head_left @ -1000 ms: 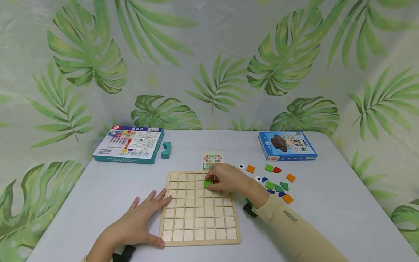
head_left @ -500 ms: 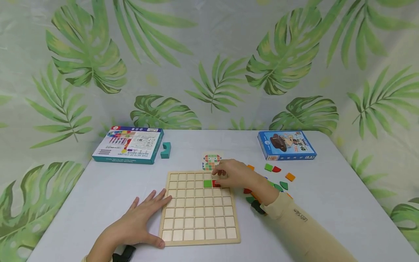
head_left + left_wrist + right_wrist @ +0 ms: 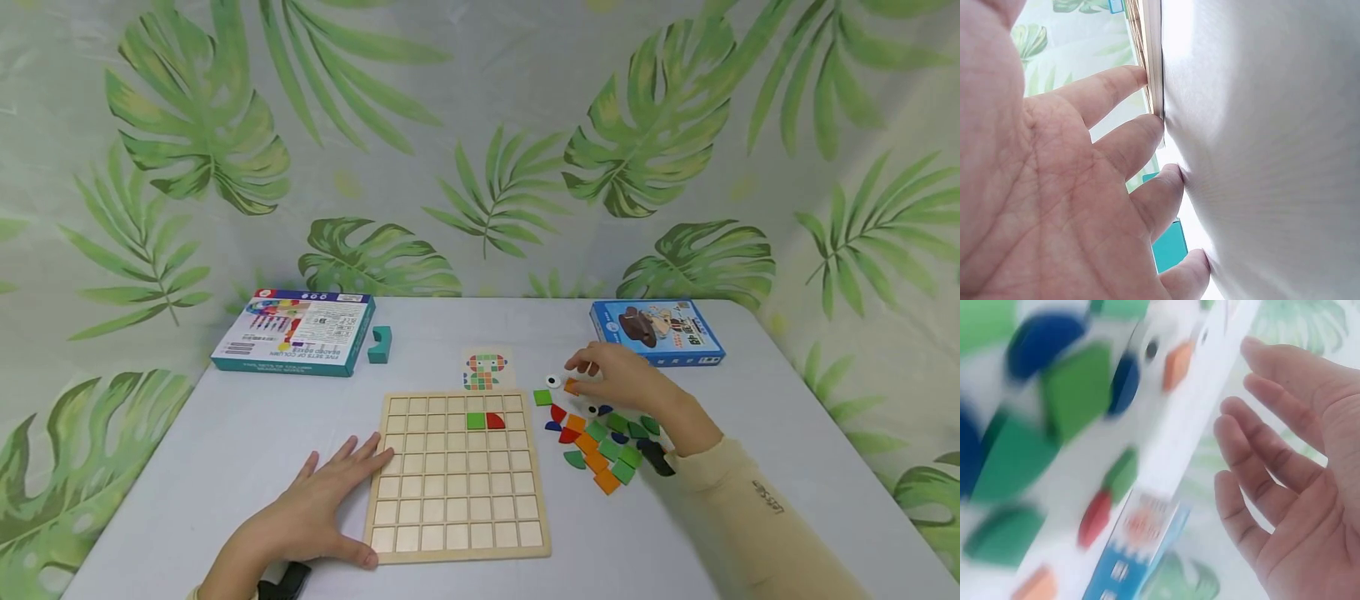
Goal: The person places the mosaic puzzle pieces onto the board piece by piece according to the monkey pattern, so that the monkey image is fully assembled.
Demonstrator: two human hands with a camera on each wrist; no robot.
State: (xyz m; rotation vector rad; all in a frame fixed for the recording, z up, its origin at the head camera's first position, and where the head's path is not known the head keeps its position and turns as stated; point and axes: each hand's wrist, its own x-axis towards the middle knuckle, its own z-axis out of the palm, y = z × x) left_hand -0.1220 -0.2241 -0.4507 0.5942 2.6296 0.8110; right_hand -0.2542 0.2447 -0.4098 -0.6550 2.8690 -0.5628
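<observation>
My left hand (image 3: 315, 508) lies spread on the table with its thumb and fingertips at the left edge of the wooden grid board (image 3: 446, 486). In the left wrist view, the straight fingers touch the board's side and the cloth. A green square tile (image 3: 476, 421) and a red quarter-round tile (image 3: 495, 421) sit side by side in the board's second row. Off to the right, my right hand (image 3: 633, 379) hovers over the loose tiles, fingers loosely bent and holding nothing in the right wrist view. Nearest its fingertips are an orange square tile (image 3: 572, 386) and a white eye disc (image 3: 552, 381).
A small pattern card (image 3: 486, 371) lies behind the board. Several green, orange, red and blue tiles (image 3: 609, 450) are scattered right of it. A blue box (image 3: 660, 333) stands back right; a flat white-and-teal box (image 3: 296, 333) and a teal block (image 3: 380, 345) are back left.
My right hand has let go of the red quarter-round tile in its cell beside the green one, then moved right, over the loose tiles. The left hand has stayed put.
</observation>
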